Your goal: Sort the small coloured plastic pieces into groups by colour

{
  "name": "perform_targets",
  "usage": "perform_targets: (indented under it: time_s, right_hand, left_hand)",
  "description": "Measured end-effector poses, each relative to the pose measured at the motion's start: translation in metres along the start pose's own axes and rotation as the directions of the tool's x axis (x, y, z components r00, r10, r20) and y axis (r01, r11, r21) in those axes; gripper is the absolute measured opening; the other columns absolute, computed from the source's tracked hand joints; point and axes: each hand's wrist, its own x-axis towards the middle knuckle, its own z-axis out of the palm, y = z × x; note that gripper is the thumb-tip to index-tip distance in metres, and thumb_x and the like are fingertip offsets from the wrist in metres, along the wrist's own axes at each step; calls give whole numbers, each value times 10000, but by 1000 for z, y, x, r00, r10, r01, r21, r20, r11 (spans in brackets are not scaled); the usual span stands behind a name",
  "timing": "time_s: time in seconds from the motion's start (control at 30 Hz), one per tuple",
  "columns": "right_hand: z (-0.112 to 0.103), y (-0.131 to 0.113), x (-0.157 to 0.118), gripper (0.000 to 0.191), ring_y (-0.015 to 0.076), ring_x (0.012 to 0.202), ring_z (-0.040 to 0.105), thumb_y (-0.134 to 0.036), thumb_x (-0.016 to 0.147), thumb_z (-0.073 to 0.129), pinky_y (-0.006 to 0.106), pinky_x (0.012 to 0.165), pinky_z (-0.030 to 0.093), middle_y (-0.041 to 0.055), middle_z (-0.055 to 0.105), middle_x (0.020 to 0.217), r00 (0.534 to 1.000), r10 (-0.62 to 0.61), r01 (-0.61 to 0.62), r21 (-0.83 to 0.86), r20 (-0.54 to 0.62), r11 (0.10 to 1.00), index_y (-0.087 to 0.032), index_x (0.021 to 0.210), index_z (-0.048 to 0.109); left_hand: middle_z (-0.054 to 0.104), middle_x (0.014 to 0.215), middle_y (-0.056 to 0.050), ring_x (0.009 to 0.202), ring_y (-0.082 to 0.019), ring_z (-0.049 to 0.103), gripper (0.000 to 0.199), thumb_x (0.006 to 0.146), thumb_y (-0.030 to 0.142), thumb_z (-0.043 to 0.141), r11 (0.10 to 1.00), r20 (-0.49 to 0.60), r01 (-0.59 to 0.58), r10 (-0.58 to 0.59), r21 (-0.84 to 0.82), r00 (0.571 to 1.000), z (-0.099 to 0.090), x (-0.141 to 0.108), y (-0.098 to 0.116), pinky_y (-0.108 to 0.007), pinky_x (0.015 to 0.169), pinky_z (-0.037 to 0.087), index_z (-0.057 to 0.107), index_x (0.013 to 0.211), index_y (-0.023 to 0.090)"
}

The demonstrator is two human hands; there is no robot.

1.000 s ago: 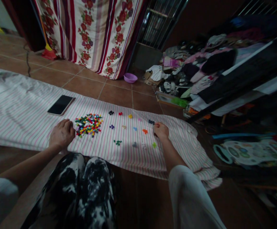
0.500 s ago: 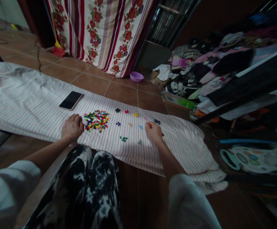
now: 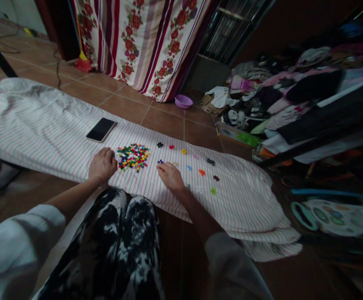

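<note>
- Our left hand (image 3: pixel 103 164) rests palm down on the wrinkled striped cloth (image 3: pixel 240 200), fingers bent, just beside the pile of little blocks (image 3: pixel 139 156); what lies beneath it we cannot tell.
- Our right hand (image 3: pixel 170 175) reaches forward, fingertips pinched narrow near the purple group (image 3: pixel 160 161); whether they hold anything we cannot tell.
- We count one mixed pile, thirteen visible colour groups (image 3: pixel 201 172), one flat phone (image 3: pixel 101 130).
</note>
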Motion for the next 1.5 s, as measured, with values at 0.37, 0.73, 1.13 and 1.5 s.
perform_targets:
  time_s: [0.37,0.73,1.13,1.5]
  right_hand:
    - [25,-40,24,297,191,1014,588,-163,935,478,318,937,441,83,669,1059,989,-2,12,-62,148,998,-194,1157,673]
    - [31,-54,30,198,184,1002,569,-230,941,500,294,890,423,55,648,1036,977,132,-96,-202,170,975,-226,1074,648]
    - [20,-68,26,185,170,987,562,-231,940,477,270,847,417,48,630,1017,955,229,-181,-244,188,953,-234,1063,615]
    - [15,-52,17,250,188,1020,575,-208,943,463,290,900,442,71,635,1050,981,163,-148,-137,104,979,-222,1087,667]
  left_hand:
    - [617,1189,-175,1166,-293,545,249,847,215,417,999,-15,4,-3,39,1000,3,-1,0,-432,1005,426,605,988,133]
    - [624,1152,-179,1151,-294,546,243,855,217,400,1000,-7,-10,10,25,1000,2,0,0,-438,991,430,603,963,138]
    - [624,1131,-182,1141,-303,547,238,850,218,400,1000,0,-6,6,-8,1000,1,0,0,-459,995,421,600,955,145]
    - [633,1134,-166,1145,-310,553,218,837,212,428,1000,-2,-17,17,-11,1000,0,0,-1,-476,993,427,604,955,162]
